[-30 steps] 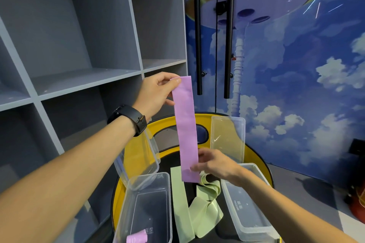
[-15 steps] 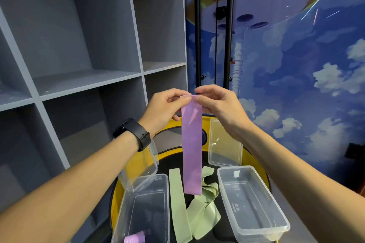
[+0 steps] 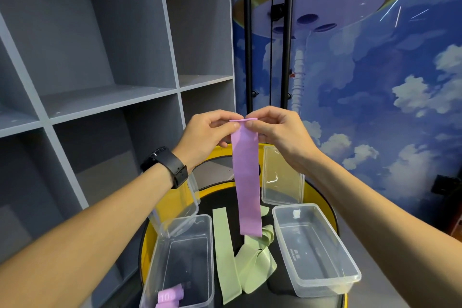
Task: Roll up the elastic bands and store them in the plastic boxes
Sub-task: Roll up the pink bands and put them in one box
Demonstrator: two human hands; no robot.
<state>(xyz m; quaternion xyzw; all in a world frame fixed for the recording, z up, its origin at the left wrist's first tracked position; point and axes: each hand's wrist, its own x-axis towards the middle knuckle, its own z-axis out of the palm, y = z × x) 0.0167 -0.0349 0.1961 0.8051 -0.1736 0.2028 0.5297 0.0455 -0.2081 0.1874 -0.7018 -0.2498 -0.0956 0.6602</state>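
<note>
Left hand (image 3: 208, 132) and right hand (image 3: 276, 130) pinch the flat purple elastic band's (image 3: 246, 182) top edge — hanging plumb, ready to roll — above the clear rectangular plastic boxes (image 3: 315, 250).

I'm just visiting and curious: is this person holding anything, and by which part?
Yes. Both hands, left and right, pinch the top end of a purple elastic band, which hangs straight down above the table.
</note>
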